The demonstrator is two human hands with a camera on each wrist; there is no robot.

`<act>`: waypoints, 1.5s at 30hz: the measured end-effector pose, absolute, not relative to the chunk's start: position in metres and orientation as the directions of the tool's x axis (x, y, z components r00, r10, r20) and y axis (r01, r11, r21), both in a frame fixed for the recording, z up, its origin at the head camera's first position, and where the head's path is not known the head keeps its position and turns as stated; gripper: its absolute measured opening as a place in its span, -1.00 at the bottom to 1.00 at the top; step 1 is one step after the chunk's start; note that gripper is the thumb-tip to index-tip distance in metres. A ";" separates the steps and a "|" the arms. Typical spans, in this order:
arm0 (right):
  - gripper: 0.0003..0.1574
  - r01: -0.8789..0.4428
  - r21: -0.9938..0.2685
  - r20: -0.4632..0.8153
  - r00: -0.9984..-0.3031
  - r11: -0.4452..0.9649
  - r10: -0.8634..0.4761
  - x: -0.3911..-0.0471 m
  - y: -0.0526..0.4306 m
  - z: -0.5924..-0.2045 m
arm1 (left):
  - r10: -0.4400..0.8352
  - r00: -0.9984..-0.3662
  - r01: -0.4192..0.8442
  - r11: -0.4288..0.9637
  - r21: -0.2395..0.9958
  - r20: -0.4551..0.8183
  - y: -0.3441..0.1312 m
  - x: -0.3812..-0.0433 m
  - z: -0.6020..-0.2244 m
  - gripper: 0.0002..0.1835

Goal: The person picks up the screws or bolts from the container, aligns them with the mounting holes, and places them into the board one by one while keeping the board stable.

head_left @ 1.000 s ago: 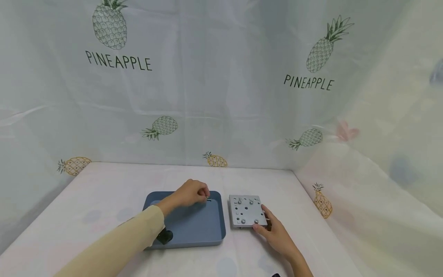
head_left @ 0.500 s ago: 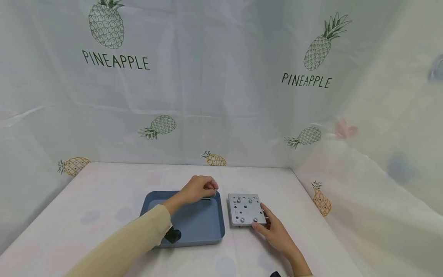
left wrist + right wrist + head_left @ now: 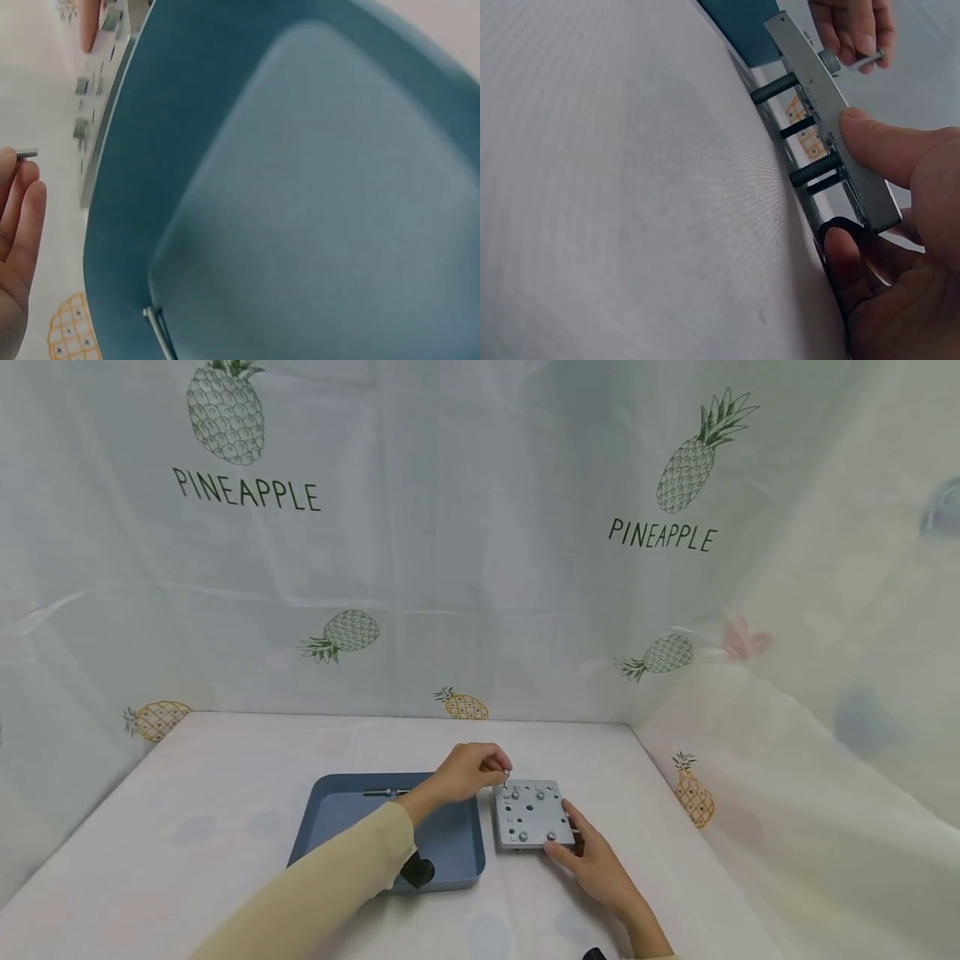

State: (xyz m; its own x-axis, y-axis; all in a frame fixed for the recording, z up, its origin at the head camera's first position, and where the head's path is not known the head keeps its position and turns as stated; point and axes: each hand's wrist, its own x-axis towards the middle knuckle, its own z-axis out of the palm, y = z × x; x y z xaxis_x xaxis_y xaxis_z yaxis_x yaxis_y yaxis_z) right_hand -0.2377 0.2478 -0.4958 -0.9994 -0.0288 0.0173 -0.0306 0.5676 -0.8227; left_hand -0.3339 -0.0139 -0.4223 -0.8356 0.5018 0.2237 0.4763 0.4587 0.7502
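The left hand (image 3: 471, 772) is pinching a small metal screw (image 3: 27, 153) that is poking out past its fingertips, near the far left corner of the metal plate (image 3: 529, 822). The right hand (image 3: 600, 870) is gripping that plate by its near right corner, while a blue tray (image 3: 456, 852) is lying just left of it.

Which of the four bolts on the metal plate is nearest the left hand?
The back-left bolt on the metal plate; the other three sit farther from the left hand.
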 end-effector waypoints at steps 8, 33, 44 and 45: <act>0.17 -0.034 -0.820 0.021 -0.999 0.572 -0.029 -0.238 0.248 -0.495 | 0.514 -0.834 0.457 0.437 0.775 0.202 0.008 -0.339 -0.427 -0.87; 0.15 -0.047 -0.842 0.023 -0.998 0.537 -0.051 -0.236 0.248 -0.494 | 0.551 -0.809 0.499 0.461 0.734 0.203 0.056 -0.357 -0.442 -0.91; 0.14 -0.067 -0.843 0.036 -0.997 0.534 -0.067 -0.236 0.249 -0.493 | 0.510 -0.831 0.485 0.472 0.736 0.221 0.063 -0.356 -0.442 -0.93; 0.14 -0.067 -0.843 0.037 -0.997 0.534 -0.068 -0.237 0.249 -0.493 | 0.505 -0.834 0.483 0.475 0.736 0.223 0.064 -0.356 -0.443 -0.93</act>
